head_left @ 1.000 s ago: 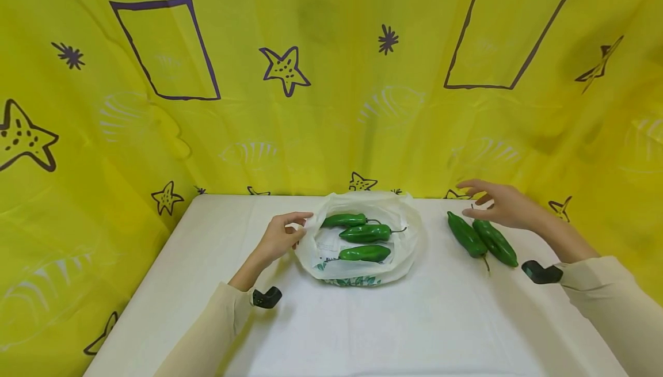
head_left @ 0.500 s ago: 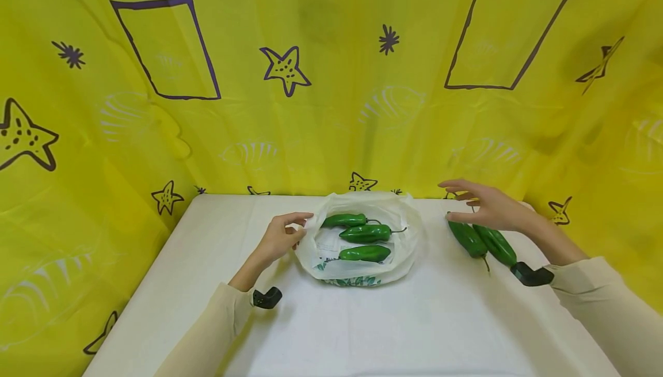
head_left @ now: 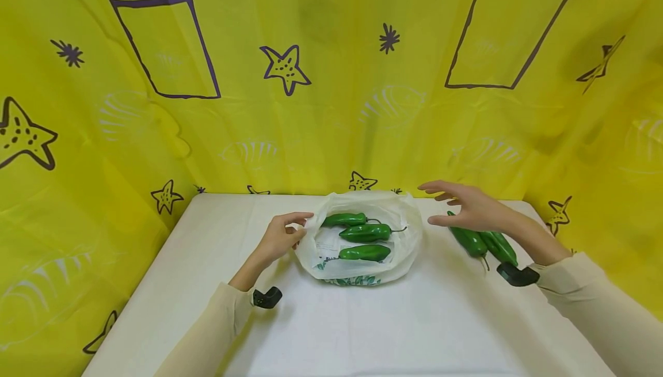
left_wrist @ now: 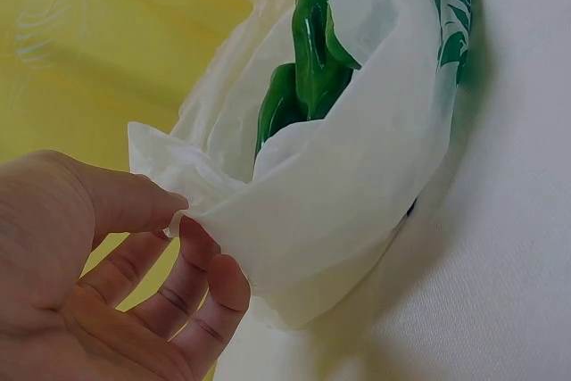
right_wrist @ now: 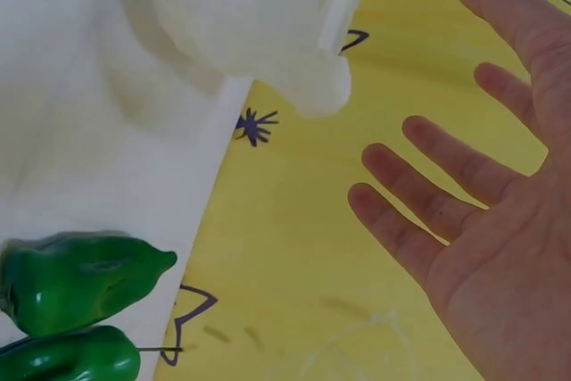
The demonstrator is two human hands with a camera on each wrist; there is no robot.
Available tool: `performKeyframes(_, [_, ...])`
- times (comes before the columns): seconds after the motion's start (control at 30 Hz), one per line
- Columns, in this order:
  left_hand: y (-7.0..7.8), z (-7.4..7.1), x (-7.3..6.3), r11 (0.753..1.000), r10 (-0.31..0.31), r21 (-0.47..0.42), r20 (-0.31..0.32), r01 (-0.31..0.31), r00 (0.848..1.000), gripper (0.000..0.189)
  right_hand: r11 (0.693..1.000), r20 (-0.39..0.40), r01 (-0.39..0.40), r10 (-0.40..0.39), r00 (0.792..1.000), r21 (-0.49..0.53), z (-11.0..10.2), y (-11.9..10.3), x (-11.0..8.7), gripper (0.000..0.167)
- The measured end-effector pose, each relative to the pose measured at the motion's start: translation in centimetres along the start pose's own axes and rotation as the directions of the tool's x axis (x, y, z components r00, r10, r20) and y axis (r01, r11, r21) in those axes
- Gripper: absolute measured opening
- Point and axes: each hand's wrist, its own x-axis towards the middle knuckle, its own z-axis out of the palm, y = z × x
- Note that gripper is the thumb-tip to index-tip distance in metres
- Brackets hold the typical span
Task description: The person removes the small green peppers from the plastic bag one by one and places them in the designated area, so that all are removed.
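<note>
A whitish plastic bag (head_left: pixel 411 256) with a green leaf print sits open on the table, and three green peppers (head_left: pixel 365 232) lie inside it. My left hand (head_left: pixel 276 240) pinches the bag's left rim between thumb and fingers; the left wrist view shows the bag edge (left_wrist: pixel 183 211) caught there. Holding nothing, my right hand (head_left: pixel 473 207) hovers between the bag and two more green peppers (head_left: pixel 468 242), partly covering these in the head view. In the right wrist view its fingers (right_wrist: pixel 446 194) are spread and straight, apart from the bag.
A white cloth covers the table (head_left: pixel 331 325). Behind it and at both sides hangs a yellow curtain (head_left: pixel 331 135) printed with starfish and frames. A black wrist device (head_left: pixel 518 274) sits at my right cuff, another black device (head_left: pixel 267 297) at the left.
My right hand has moved left, from over the two loose peppers toward the bag, with nothing in it. The left hand, the bag and the peppers have stayed in place.
</note>
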Motion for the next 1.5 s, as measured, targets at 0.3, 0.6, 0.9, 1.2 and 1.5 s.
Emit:
performKeyframes(0.3, [0.3, 0.1, -0.2, 1.0, 0.003, 0.0, 0.006, -0.003, 1.0, 0.043, 0.999, 0.055, 0.029, -0.03, 0.998, 0.017, 0.5, -1.5, 1.3, 0.066])
performKeyframes(0.6, [0.1, 0.1, -0.1, 1.0, -0.023, 0.004, 0.0, 0.023, 1.0, 0.043, 0.998, 0.147, 0.054, -0.06, 0.987, 0.043, 1.1, -2.9, 2.8, 0.068])
performKeyframes(0.9, [0.0, 0.1, -0.1, 1.0, -0.005, 0.008, 0.006, 0.005, 1.0, 0.043, 0.997, 0.267, 0.028, -0.046, 0.963, 0.073, 1.9, -4.3, 4.5, 0.064])
performKeyframes(1.2, [0.1, 0.1, 0.0, 1.0, 0.001, 0.007, 0.011, -0.001, 1.0, 0.042, 0.997, 0.386, 0.028, -0.052, 0.921, 0.067, 3.2, -5.9, 6.3, 0.062])
performKeyframes(1.5, [0.0, 0.0, 0.0, 1.0, -0.014, 0.006, 0.008, 0.014, 1.0, 0.043, 0.998, 0.523, 0.027, -0.054, 0.85, 0.06, 4.9, -6.7, 8.5, 0.067])
